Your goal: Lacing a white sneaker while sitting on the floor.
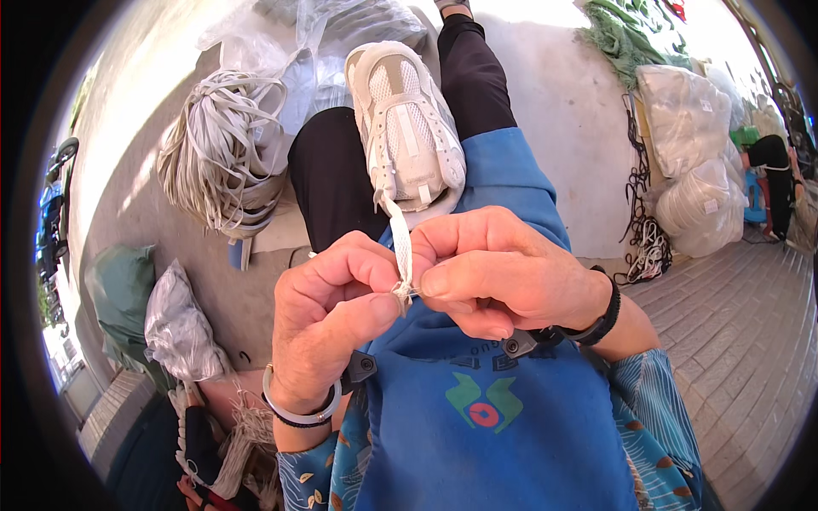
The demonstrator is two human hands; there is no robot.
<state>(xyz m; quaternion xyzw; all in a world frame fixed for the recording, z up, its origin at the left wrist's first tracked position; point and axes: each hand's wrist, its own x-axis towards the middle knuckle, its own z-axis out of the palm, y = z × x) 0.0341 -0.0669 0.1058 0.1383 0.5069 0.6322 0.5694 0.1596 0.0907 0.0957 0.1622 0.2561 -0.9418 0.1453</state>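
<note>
From my remote station I record a pale shoe (pixel 402 128) between the wearer's legs (pixel 332 175), its flat lace (pixel 400 238) extending to both hands. Left hand (pixel 328 311) — thumb and finger pinching the lace's bunched end. Right hand (pixel 511 272) — fingertips pressed together alongside; their grip I cannot confirm. Bundled pale strips (pixel 221 145) sit left of the shoe.

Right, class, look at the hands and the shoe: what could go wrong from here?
The left hand and right hand pinch only the small bunched end of the lace, so it might slip free. Neither hand grips the shoe, so a hard tug on the lace could shift it.
</note>
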